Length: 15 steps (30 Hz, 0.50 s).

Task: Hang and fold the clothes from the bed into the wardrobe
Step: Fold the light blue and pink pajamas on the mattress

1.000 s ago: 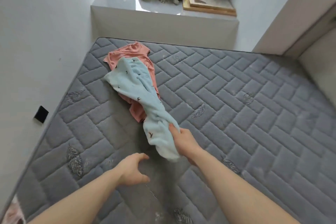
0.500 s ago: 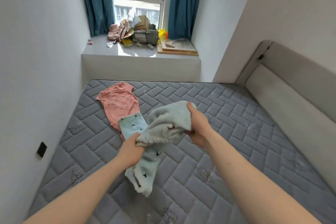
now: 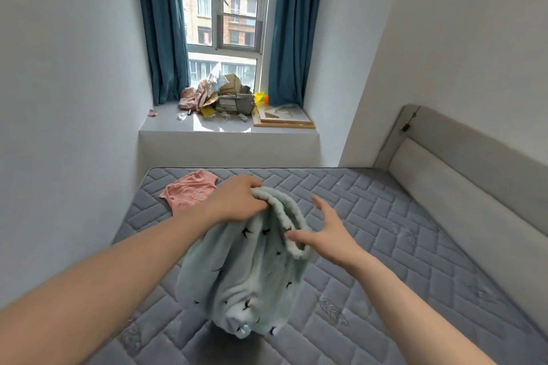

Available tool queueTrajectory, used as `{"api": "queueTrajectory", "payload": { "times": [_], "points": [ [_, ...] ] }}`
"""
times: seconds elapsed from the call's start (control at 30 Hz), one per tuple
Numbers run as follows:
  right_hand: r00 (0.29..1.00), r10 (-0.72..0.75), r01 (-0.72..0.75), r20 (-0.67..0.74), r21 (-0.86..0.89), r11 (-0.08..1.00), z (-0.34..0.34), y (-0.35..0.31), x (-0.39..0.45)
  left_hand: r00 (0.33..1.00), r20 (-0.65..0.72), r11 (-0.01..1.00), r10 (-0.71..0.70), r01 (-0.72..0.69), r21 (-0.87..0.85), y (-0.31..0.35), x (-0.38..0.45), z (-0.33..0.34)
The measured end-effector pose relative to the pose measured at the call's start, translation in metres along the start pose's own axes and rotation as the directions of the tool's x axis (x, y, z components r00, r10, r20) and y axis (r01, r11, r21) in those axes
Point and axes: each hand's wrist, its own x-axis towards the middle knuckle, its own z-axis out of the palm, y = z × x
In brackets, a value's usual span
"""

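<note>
The left hand point(image 3: 237, 201) gripped the pale blue fleece garment's point(image 3: 243, 275) ribbed hem above the bed point(image 3: 385, 246); the right hand point(image 3: 324, 232), fingers spread, should pinch the hem's far side, squaring it before folding.

There are 2 garments: 1 pale blue garment point(image 3: 243, 272) with small dark bird prints, and 1 pink garment point(image 3: 189, 191). 2 hands: 1 left hand point(image 3: 237, 200), 1 right hand point(image 3: 327, 234). 2 teal curtains point(image 3: 161, 24), 1 mattress point(image 3: 385, 246), 1 window point(image 3: 225, 9).
</note>
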Motion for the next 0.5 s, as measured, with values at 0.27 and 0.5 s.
{"api": "queueTrajectory", "payload": {
  "times": [0.27, 0.5],
  "points": [
    [0.992, -0.117, 0.126, 0.056, -0.193, 0.973, 0.007, -0.022, -0.005, 0.997, -0.024, 0.996, 0.075, -0.074, 0.049, 0.05, 0.007, -0.023],
    [0.957, 0.013, 0.031, -0.288, 0.149, 0.988, -0.042, -0.023, 0.014, 0.927, 0.354, 0.937, -0.127, -0.005, 0.35, -0.014, -0.008, -0.045]
  ]
}}
